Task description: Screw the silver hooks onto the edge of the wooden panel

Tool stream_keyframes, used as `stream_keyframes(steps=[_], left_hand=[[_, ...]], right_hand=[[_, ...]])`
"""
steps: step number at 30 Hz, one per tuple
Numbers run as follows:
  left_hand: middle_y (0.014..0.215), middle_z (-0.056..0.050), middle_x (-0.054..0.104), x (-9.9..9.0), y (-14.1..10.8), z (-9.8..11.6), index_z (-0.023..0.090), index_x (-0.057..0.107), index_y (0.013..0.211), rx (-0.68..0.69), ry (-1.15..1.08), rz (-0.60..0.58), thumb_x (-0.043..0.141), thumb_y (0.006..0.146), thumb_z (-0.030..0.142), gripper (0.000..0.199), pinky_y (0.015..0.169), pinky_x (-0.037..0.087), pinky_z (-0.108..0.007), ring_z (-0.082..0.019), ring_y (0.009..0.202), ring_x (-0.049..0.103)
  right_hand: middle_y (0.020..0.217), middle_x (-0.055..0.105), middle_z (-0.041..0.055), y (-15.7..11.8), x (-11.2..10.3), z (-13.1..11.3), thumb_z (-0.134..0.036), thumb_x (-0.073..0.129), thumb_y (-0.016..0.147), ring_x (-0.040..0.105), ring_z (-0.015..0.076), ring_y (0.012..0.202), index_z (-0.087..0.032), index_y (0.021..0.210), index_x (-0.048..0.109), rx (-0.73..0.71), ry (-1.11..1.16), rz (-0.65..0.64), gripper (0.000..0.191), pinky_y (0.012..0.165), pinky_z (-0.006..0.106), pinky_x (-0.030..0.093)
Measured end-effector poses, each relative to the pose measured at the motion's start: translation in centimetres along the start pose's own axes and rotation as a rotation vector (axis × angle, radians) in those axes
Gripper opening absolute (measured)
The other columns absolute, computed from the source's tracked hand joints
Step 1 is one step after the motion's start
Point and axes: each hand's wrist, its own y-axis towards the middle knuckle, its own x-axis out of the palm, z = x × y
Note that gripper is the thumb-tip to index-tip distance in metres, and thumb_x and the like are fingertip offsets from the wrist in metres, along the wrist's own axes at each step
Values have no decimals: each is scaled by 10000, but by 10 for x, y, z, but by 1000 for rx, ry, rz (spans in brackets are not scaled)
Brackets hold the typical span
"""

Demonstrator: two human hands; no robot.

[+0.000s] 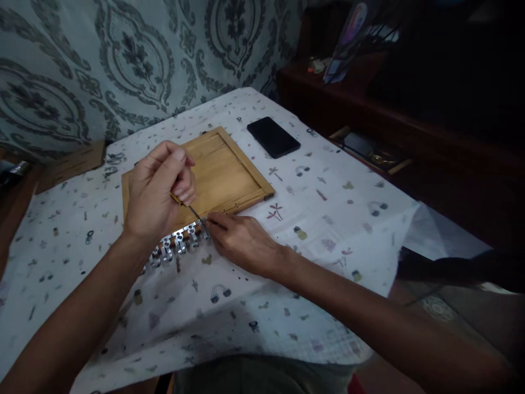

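My left hand [162,189] is closed around a screwdriver [192,212], its yellow handle mostly hidden in the fist. The thin metal shaft slants down to the right, and its tip meets the right end of a row of silver metal clips [179,242]. These clips run along the near edge of a framed wooden board [217,169] lying flat. Beside the tip, my right hand [241,241] pinches the end clip with thumb and fingers, which cover part of it. Several tiny dark specks, perhaps screws, lie close to my right wrist.
A patterned white cloth [328,219] covers the table. Behind the board lies a black phone [273,137]. Cardboard [74,164] rests at the far left by the patterned wall. An open drawer [371,150] of a dark cabinet stands at the right.
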Motion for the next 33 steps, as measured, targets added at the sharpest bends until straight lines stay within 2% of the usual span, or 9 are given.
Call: stream_keyframes(steps=[5, 9, 16, 33], left_hand=[[427, 74, 261, -1, -3, 14, 163, 605, 703, 143, -25, 145, 551, 994, 219, 301, 376, 178, -223, -75, 365, 179], [442, 69, 256, 0, -5, 17, 164, 595, 686, 151, 5, 223, 594, 987, 270, 319, 397, 152, -255, -77, 380, 173], [486, 57, 279, 3, -11, 4, 179, 641, 707, 119, 16, 242, 614, 998, 333, 330, 441, 172, -277, -81, 434, 224], [497, 47, 277, 3, -15, 1, 221, 665, 706, 113, 67, 222, 635, 980, 367, 312, 451, 190, -296, -98, 439, 256]], right_hand=[[1116, 695, 123, 0, 0, 1, -89, 514, 967, 616, 175, 811, -86, 1088, 662, -5, 6, -2, 191, 633, 314, 406], [1119, 693, 135, 0, -1, 1, -79, 508, 969, 616, 185, 841, -76, 1096, 668, 0, 39, -6, 204, 657, 320, 420], [1099, 690, 136, 0, -2, 1, -79, 500, 971, 604, 178, 818, -71, 1080, 668, 1, 48, 1, 201, 642, 324, 405], [1132, 690, 126, 0, -5, 0, -87, 506, 971, 618, 178, 836, -84, 1097, 655, 5, 21, -39, 195, 626, 322, 375]])
